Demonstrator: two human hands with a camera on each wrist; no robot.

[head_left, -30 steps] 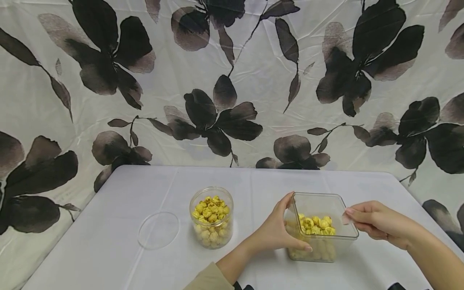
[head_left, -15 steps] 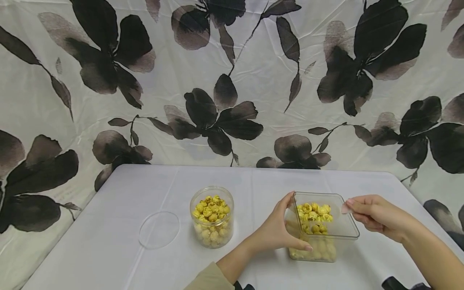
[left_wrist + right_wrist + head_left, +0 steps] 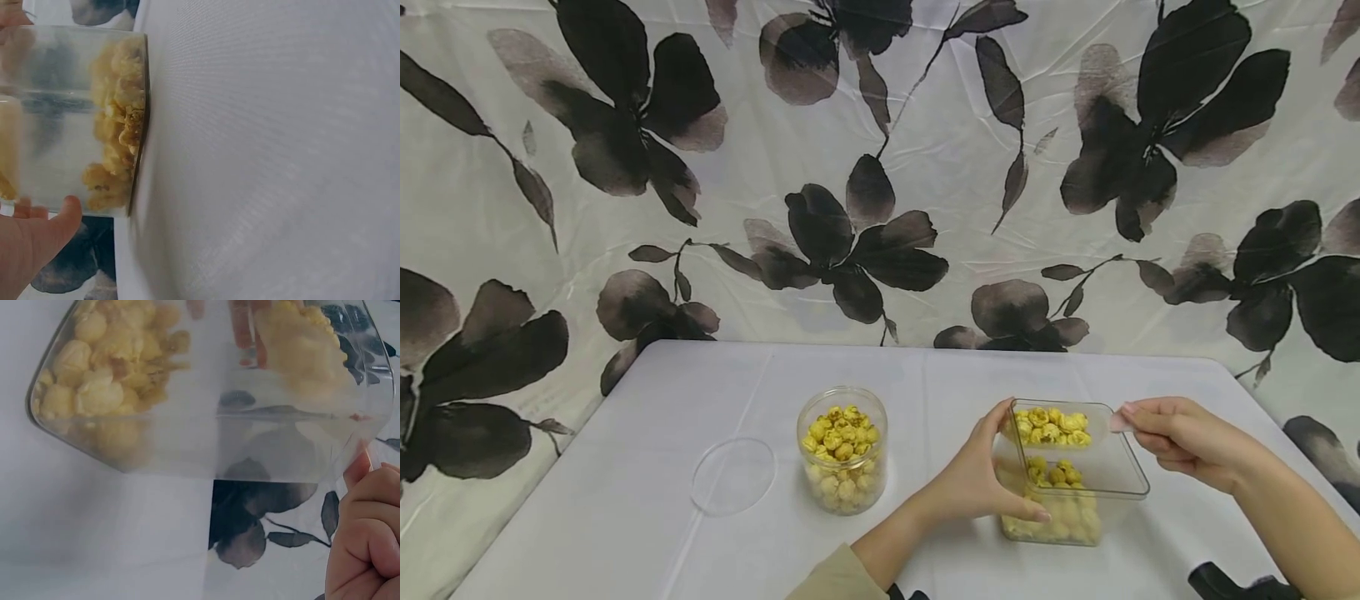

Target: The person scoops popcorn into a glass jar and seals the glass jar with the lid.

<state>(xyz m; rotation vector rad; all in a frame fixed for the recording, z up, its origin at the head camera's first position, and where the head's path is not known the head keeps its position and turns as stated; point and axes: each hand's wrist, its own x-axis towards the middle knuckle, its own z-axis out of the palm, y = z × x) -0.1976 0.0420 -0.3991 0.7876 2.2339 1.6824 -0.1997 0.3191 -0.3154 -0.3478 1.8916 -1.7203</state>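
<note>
A clear rectangular container (image 3: 1123, 492) with yellow popcorn (image 3: 1060, 512) in its bottom stands on the table. My left hand (image 3: 973, 475) grips its left side, thumb in front and fingers behind. At the right rim, my right hand (image 3: 1187, 437) pinches a thin see-through handle (image 3: 1120, 423). It appears to belong to a clear scoop, whose outline is hard to make out. A separate heap of popcorn (image 3: 1052, 427) sits near the container's top, apart from the lower pile. In the right wrist view this raised popcorn (image 3: 303, 353) shows through the wall, near my curled right fingers (image 3: 369, 531).
A round clear jar (image 3: 842, 454), filled with popcorn and without a lid, stands left of the container. Further left lies a clear round lid (image 3: 733, 475). The white table (image 3: 647, 517) ends at a floral cloth (image 3: 880, 208) behind. A dark object (image 3: 1236, 583) shows at lower right.
My right hand has moved slightly up, and one heap of popcorn has risen with it towards the container's rim, leaving a gap above the rest. The left hand keeps its hold.
</note>
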